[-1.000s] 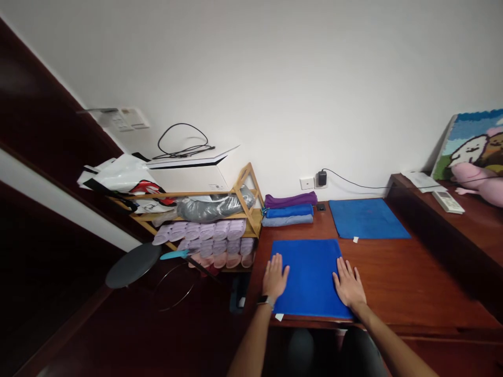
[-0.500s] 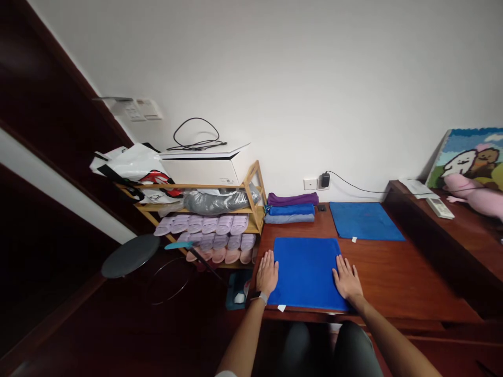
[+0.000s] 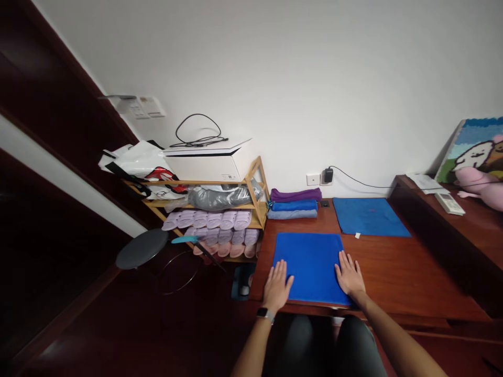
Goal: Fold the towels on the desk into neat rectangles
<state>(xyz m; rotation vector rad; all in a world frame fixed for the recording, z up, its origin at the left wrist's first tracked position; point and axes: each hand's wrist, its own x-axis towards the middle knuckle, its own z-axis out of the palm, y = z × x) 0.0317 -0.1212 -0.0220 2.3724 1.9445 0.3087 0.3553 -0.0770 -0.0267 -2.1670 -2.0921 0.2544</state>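
Note:
A bright blue towel [image 3: 312, 267] lies spread flat near the front edge of the wooden desk [image 3: 408, 283]. My left hand [image 3: 277, 287] rests over its lower left corner, fingers stretched out and holding nothing. On the right side edge lies my right hand [image 3: 350, 275], also flat with its fingers a little apart. Another blue towel [image 3: 371, 217], duller in tone, is laid flat behind it with a white tag at its front edge. At the back left of the desk are folded or rolled cloths: a purple one [image 3: 295, 195], a blue one [image 3: 294, 205] and a grey-blue one [image 3: 293, 214].
Left of the desk stands a wooden rack [image 3: 255, 183] with rows of slippers [image 3: 214, 220], a white box [image 3: 208, 163] and a bag. A round stool [image 3: 143, 248] is further left. On the raised right ledge are a remote [image 3: 449, 203] and a pink plush toy [image 3: 481, 187].
My left hand has moved from the towel's left edge toward its lower left corner, now covering the white tag's place. My right hand stays on the right edge. The view has shifted slightly.

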